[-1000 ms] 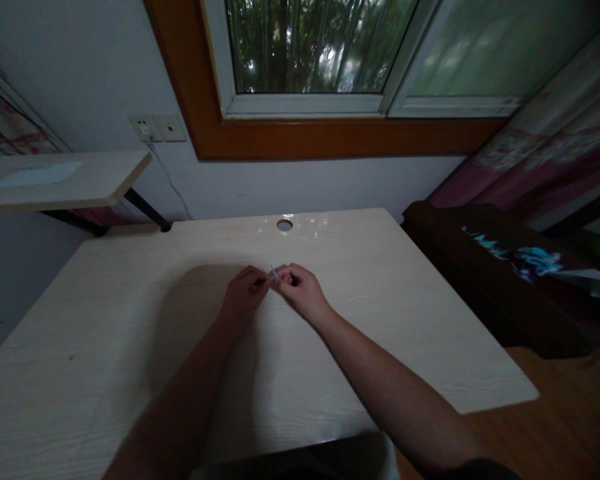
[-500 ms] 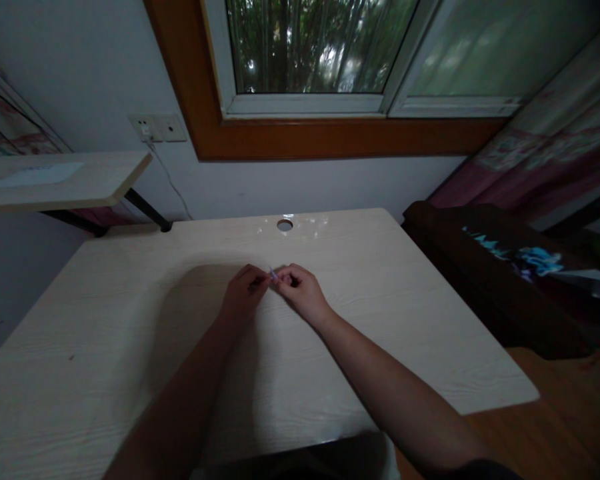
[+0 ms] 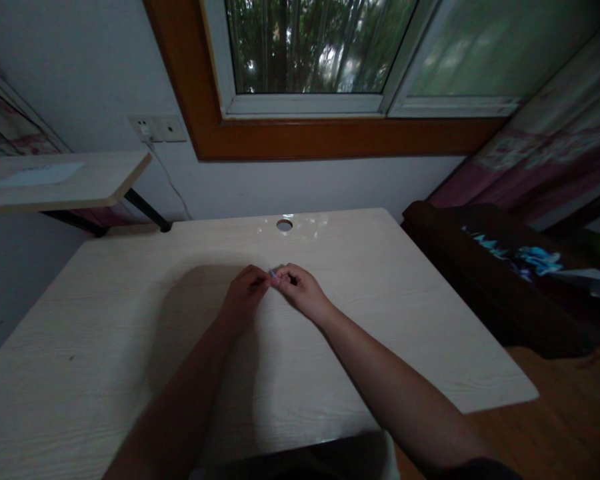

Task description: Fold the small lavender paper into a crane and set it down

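My left hand (image 3: 245,293) and my right hand (image 3: 301,289) meet fingertip to fingertip over the middle of a pale wooden desk (image 3: 130,333). Both are closed in a pinch on a tiny pale bluish thing (image 3: 273,273) between them; it is too small and dim to name. Only a sliver of it pokes up above the fingertips. Both forearms reach in from the near edge and cast a shadow on the desk to the left.
A round cable hole (image 3: 284,225) sits near the desk's far edge. A small side shelf (image 3: 65,180) juts out at left, below wall sockets (image 3: 157,127). A window (image 3: 305,47) is ahead. Dark furniture with cloth (image 3: 505,267) stands at right.
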{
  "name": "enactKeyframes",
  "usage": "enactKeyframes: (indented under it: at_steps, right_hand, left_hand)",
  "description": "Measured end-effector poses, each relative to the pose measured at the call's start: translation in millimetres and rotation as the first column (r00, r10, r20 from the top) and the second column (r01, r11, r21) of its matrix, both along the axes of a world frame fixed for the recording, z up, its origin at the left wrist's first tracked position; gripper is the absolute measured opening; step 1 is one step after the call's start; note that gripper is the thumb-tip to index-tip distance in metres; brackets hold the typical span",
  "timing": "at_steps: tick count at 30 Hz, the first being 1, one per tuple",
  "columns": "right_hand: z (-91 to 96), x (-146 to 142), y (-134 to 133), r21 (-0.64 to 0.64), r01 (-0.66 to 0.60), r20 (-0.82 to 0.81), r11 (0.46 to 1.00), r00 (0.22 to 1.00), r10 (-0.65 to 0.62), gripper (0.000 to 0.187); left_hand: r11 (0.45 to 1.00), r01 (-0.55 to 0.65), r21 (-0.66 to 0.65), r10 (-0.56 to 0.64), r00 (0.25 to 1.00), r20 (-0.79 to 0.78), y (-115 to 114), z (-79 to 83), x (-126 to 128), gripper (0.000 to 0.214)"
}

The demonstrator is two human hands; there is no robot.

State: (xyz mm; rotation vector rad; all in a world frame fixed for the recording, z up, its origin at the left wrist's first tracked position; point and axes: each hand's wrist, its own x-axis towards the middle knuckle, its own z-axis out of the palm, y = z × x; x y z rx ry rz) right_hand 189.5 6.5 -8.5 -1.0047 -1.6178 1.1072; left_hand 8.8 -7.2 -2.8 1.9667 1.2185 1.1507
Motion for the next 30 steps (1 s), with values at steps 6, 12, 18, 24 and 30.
enactKeyframes:
  at_steps: [6,12,18,24,30]
  right_hand:
    - [-0.6,-0.5,0.1,0.001,0.006,0.011,1.0,1.0,-0.006,0.03]
    - [-4.4,-3.3,-0.8,-0.033,0.044,-0.021,0.998,0.999,-0.044,0.029]
    - [-1.6,-2.7,-1.4,-0.047,0.042,-0.016,0.998,0.999,-0.043,0.031]
    - [-0.7,-0.6,-0.1,-0.018,0.004,0.002,1.0,1.0,-0.004,0.03]
    - [-0.5,-0.6,0.2,-0.014,0.009,0.0,1.0,1.0,-0.009,0.032]
  left_hand:
    - [1.0,-0.009,-0.003,0.009,1.0,0.008,-0.5,0.8,0.5,0.011]
    - [0.999,-0.035,0.003,0.035,0.999,0.027,-0.9,0.4,0.5,0.01]
    - [0.999,-0.034,-0.006,0.034,0.999,0.016,-0.3,0.5,0.4,0.011]
    - [1.0,-0.014,0.0,0.014,1.0,0.009,-0.1,2.0,0.6,0.011]
    - [1.0,-0.01,-0.012,0.01,1.0,0.014,0.4,0.8,0.3,0.013]
